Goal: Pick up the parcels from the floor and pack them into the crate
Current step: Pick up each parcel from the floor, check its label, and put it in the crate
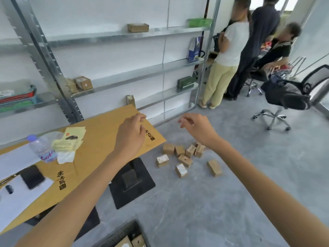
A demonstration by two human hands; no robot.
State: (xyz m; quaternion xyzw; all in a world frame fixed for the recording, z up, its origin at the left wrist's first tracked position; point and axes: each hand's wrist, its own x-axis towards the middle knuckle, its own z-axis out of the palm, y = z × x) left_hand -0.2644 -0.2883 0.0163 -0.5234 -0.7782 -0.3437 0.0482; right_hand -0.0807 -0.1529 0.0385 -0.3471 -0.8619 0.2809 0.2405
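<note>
Hands first: left hand (130,134) and right hand (195,129) are both stretched forward at about table height, fingers loosely curled, thumb and fingertips apart. Neither holds anything. The left hand hovers over the far right corner of the tan table (99,138); the right hand hangs over open floor, above the parcels and well apart from them.

Task items: some nine small cardboard parcels (185,160) lie scattered on the grey floor, just right of the table's black base plate (131,182). Several touch one another at the far side of the group, and two show white labels. The dark mesh crate (122,232) sits at the near edge of the view, only partly visible, with at least two cartons already inside (138,241).

Assessment: the step in hand is the reach down for the next pickup; most of the load is not yet packed. Recommended practice is to take the outlying parcels first, one per hand, gripping across the short faces. Set them flat against those in the crate so the rows stay tight.

Surroundings: water bottle (41,148), leaflets and phone (32,177) on the table. Metal shelving (124,33) stands beyond, with people and office chairs (284,97) at far right.
</note>
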